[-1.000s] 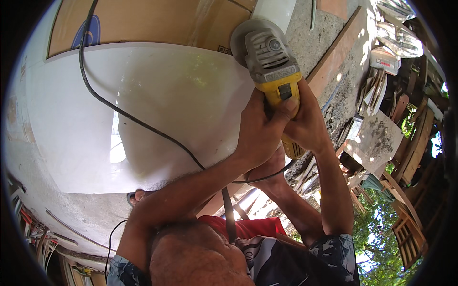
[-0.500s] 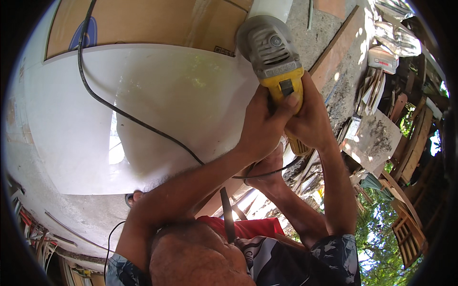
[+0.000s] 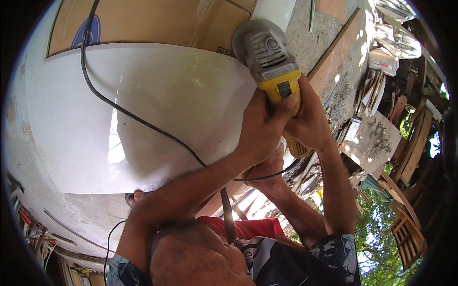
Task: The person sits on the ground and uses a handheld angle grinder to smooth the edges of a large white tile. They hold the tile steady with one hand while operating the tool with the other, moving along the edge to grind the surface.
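Note:
A yellow and grey angle grinder [image 3: 272, 52] is gripped in both hands, its disc [image 3: 239, 44] at the edge of a large glossy white slab [image 3: 181, 95]. My left hand [image 3: 262, 121] closes round the grinder's body from the left, its thumb beside the dark switch [image 3: 284, 89]. From the other side my right hand [image 3: 310, 117] wraps the body; some of its fingers are hidden beneath. The grinder's vented rear end [image 3: 296, 148] sticks out below the hands. Whether the disc touches the slab cannot be made out.
A black power cord [image 3: 143, 125] crosses the slab and passes under my left forearm. Flat brown cardboard [image 3: 143, 21] lies at the slab's far edge. A long board [image 3: 334, 45] rests on the concrete at right, near a pale stained panel [image 3: 374, 140] and stacked wood scraps [image 3: 415, 138].
The grinder and both hands have shifted slightly left, and the grinder's head sits a little nearer. Both hands keep their grip.

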The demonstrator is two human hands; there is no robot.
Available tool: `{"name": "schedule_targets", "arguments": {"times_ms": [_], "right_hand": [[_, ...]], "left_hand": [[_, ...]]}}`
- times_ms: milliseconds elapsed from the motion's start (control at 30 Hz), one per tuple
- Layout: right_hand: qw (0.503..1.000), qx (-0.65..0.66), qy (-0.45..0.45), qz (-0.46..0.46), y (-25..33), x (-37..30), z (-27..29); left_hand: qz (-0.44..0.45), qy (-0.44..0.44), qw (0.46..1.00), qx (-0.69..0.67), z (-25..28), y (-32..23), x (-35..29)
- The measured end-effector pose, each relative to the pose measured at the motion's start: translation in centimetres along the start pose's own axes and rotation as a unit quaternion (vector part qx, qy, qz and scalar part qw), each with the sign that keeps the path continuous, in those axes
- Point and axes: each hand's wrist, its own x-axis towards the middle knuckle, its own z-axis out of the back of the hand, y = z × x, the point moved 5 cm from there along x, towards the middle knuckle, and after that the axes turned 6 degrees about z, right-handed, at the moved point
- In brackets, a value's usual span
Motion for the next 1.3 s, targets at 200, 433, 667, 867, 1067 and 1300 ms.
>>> {"name": "schedule_targets", "arguments": {"times_ms": [200, 433, 667, 867, 1067, 1300], "right_hand": [[0.998, -0.043, -0.028, 0.024, 0.4, 0.4, 1.0], [0.996, -0.002, -0.057, 0.07, 0.7, -0.1, 0.7], [0.965, 0.197, -0.165, 0.043, 0.6, -4.9, 2.2], [0.967, 0.195, -0.162, -0.028, 2.6, -12.0, 9.5], [0.943, 0.253, -0.211, 0.047, 0.2, -15.3, 9.2], [0.903, 0.345, -0.236, 0.1, -4.0, -10.6, 6.7]], "left_hand": [[-0.012, 0.033, 0.999, -0.03, -0.8, -0.2, 1.1], [0.007, 0.039, 0.999, 0.0, -0.8, -1.0, 0.1], [-0.014, 0.165, 0.982, 0.094, -3.3, -1.8, -2.1], [-0.19, 0.157, 0.832, 0.497, -0.4, -2.0, -4.0], [-0.237, 0.225, 0.468, 0.821, 4.0, -5.2, -3.3], [-0.081, 0.302, 0.178, 0.933, 9.6, -14.2, -6.0]]}}
